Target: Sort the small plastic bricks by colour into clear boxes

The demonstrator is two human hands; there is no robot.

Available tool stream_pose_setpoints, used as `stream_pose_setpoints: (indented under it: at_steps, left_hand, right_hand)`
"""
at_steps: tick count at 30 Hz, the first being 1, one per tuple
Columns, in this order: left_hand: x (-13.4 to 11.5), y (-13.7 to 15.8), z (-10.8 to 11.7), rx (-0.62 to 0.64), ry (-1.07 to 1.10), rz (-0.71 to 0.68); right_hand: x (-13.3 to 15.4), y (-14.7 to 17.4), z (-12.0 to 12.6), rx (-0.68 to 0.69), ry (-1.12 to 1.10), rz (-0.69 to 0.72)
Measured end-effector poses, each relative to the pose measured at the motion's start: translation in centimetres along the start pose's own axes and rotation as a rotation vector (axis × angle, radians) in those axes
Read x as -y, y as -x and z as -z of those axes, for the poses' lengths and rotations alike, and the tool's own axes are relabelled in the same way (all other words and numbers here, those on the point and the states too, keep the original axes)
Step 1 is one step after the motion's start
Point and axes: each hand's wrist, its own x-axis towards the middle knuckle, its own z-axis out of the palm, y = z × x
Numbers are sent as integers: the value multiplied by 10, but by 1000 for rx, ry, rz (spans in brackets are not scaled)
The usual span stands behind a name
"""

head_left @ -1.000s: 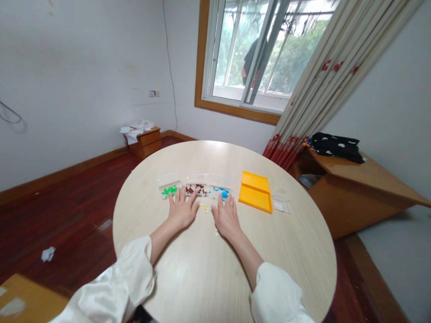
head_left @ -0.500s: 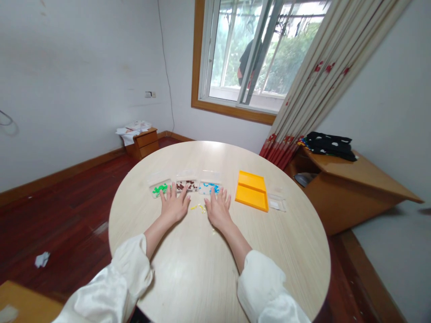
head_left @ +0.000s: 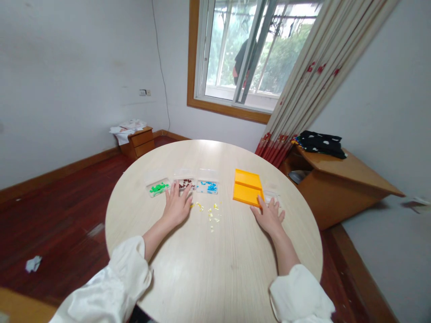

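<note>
My left hand (head_left: 177, 204) is open, fingers spread, at the front of a clear box of dark brown pieces (head_left: 187, 183), partly covering it. To its left stands a clear box of green pieces (head_left: 159, 187); to its right, one of blue pieces (head_left: 207, 187). Small yellow pieces (head_left: 211, 212) lie loose on the table between my hands. My right hand (head_left: 269, 216) is open over the near corner of a yellow two-part tray (head_left: 247, 194) and a small clear box (head_left: 271, 194). Whether its fingers touch either one I cannot tell.
The round wooden table (head_left: 202, 269) fills the middle. A tilted wooden cabinet (head_left: 336, 188) with dark cloth (head_left: 321, 143) on top stands at right. A small drawer unit (head_left: 141, 142) with papers is at back left. Beyond the window (head_left: 242, 58) is a person.
My right hand has moved right, from beside the blue box to the yellow tray and small clear box, uncovering more yellow pieces. My left hand has barely moved. The view has shifted slightly.
</note>
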Motion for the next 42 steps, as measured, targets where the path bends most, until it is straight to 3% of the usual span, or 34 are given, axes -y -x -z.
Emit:
stream_pose_setpoints:
  at_steps: [8, 15, 21, 28, 37, 42]
  left_hand:
    - [1, 0, -7, -85, 223, -119]
    - [3, -3, -4, -176, 376, -97]
    - [10, -6, -9, -169, 296, -85]
    - [12, -7, -13, -42, 94, -37]
    - [22, -12, -16, -136, 139, -19]
    - [22, -11, -13, -160, 164, 0]
  right_hand:
    - [26, 5, -10, -45, 22, 51]
    - [46, 13, -11, -49, 61, 148]
    - [53, 16, -11, -63, 61, 220]
    - [61, 19, -9, -54, 89, 226]
    - [65, 13, -18, -115, 12, 280]
    - [62, 10, -27, -260, -67, 320]
